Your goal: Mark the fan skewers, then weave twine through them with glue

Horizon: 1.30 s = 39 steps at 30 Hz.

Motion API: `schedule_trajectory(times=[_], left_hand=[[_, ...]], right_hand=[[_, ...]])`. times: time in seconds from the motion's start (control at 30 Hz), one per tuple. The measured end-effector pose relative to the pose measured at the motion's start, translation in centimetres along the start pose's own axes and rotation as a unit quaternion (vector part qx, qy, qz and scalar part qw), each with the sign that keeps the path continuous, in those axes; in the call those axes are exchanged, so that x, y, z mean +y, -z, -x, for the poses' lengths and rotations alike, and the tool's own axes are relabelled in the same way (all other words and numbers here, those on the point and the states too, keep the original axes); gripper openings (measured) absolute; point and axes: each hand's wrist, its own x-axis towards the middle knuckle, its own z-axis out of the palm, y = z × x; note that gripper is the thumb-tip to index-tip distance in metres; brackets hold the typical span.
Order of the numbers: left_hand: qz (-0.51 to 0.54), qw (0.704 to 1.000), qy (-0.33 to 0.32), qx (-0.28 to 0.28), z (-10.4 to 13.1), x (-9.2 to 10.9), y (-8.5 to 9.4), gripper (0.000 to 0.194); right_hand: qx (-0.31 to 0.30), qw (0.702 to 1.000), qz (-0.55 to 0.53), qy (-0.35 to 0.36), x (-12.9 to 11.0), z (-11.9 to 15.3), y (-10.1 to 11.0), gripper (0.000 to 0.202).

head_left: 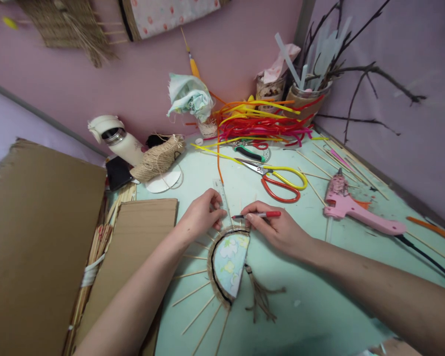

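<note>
Between my hands lies a half-round craft piece (228,262), with floral fabric, a twine border with a black line, thin wooden sticks (196,294) fanning out from its curve and a twine tassel (263,294) on its straight side. My left hand (203,212) is closed at the edge of a clear ruler (219,190), which lies along a stick at the piece's upper end; its fingertips are partly hidden. A red pen (263,214) is pinched in my right hand (272,227), its tip pointing left at that stick.
Yellow-and-red-handled scissors (282,183) lie beyond my hands. To the right rest a pink glue gun (356,205) with its cord and loose sticks. Pipe cleaners (263,123), a twine bundle (159,158) and a white bottle (124,143) stand behind. Cardboard (133,237) covers the left.
</note>
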Motion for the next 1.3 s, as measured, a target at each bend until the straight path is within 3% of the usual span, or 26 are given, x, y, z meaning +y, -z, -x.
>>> schedule_trajectory(times=[0.63,0.97,1.1,1.2,1.3], left_hand=[[-0.001,1.0,-0.007,0.004,-0.1,-0.4,0.0,0.023],[0.014,1.0,0.003,0.001,0.0,-0.2,-0.1,0.024],[0.022,1.0,-0.003,0.005,0.0,0.0,-0.1,0.023],[0.035,0.999,-0.005,0.003,0.1,0.4,0.1,0.022],[0.052,0.999,0.003,0.015,0.2,1.0,0.5,0.022]], right_hand=[[-0.004,1.0,0.0,0.003,0.0,0.0,0.1,0.027],[0.044,0.998,-0.001,0.045,-0.1,0.5,0.6,0.026],[-0.019,0.99,0.129,0.05,-0.5,0.7,1.0,0.015],[-0.073,0.967,0.235,0.062,-0.9,0.8,0.9,0.032],[-0.105,0.955,0.268,0.066,-1.1,0.8,0.7,0.042]])
